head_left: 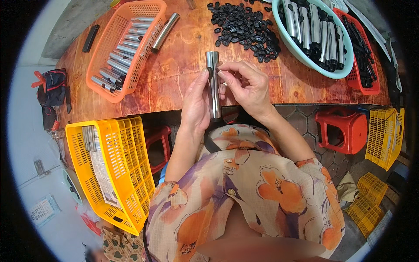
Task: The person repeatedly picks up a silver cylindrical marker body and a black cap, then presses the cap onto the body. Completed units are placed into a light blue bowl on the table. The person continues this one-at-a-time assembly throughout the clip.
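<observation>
Left hand (195, 98): thumb and fingers closed around a polished silver cylindrical metal tube (213, 96), held near upright in view, lower end reaching past the edge of the reddish-brown wooden table (183, 56). Left thumb lies beside a small black oval fitting (210, 73) on the tube's side.

Right hand (251, 85): thumb and forefinger nearly together at the tube's right side; cannot tell whether anything is pinched between them.

Nearby: heap of small black oval plastic pieces (244, 28) beyond the right hand; orange perforated plastic basket (143, 56) of tubes to the left.

Risks (judged): smooth metal could turn or slip if the left grip slackens under sideways pressure; a drop could miss the table. Off-centre pressure might also skew the fitting.
</observation>
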`<action>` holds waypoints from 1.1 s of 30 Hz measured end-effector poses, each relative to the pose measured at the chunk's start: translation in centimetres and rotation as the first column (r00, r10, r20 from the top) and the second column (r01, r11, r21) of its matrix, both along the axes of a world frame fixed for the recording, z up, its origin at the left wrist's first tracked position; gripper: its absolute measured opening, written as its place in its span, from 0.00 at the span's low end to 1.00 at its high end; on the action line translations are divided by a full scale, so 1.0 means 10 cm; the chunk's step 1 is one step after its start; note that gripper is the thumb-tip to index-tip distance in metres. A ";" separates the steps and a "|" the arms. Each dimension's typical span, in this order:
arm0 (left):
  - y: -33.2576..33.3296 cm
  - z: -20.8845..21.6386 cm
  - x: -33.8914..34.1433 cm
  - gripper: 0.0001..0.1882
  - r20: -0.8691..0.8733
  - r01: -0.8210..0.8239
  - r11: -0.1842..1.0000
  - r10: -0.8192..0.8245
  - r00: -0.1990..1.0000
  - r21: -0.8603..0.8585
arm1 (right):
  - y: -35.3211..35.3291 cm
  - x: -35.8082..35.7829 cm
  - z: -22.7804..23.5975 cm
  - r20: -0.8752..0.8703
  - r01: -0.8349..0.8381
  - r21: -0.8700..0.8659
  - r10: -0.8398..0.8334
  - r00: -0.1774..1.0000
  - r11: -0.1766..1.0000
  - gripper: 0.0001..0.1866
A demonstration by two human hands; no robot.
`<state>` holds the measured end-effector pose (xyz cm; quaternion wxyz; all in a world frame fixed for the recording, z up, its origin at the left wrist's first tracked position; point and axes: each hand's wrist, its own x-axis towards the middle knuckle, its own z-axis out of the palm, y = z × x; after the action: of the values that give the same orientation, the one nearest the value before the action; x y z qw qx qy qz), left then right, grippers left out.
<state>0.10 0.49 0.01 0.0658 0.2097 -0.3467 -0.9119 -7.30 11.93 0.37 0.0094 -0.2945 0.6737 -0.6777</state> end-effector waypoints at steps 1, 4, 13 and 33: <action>0.01 0.00 0.00 0.16 -0.009 0.000 1.000 0.000 1.000 -0.007 | 0.01 0.00 -0.01 -0.043 0.001 0.021 0.000 0.999 1.000 0.08; 0.02 0.01 0.01 0.15 -0.025 0.002 0.999 -0.003 1.000 -0.038 | 0.01 -0.03 -0.03 -0.166 0.004 0.071 0.008 0.986 0.997 0.09; 0.06 0.11 0.02 0.17 -0.074 0.003 0.976 -0.019 0.997 -0.218 | 0.00 -0.03 0.07 0.070 -0.118 -0.004 0.118 0.990 0.993 0.12; 0.09 0.15 0.02 0.16 -0.054 0.070 0.988 -0.078 0.996 -0.139 | 0.02 -0.12 0.13 0.441 -0.247 -0.337 0.384 0.811 0.909 0.28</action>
<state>0.30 1.42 1.48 0.0564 0.1647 -0.4140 -0.8935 -8.49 12.16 1.63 0.2567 -0.2167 0.4931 -0.8025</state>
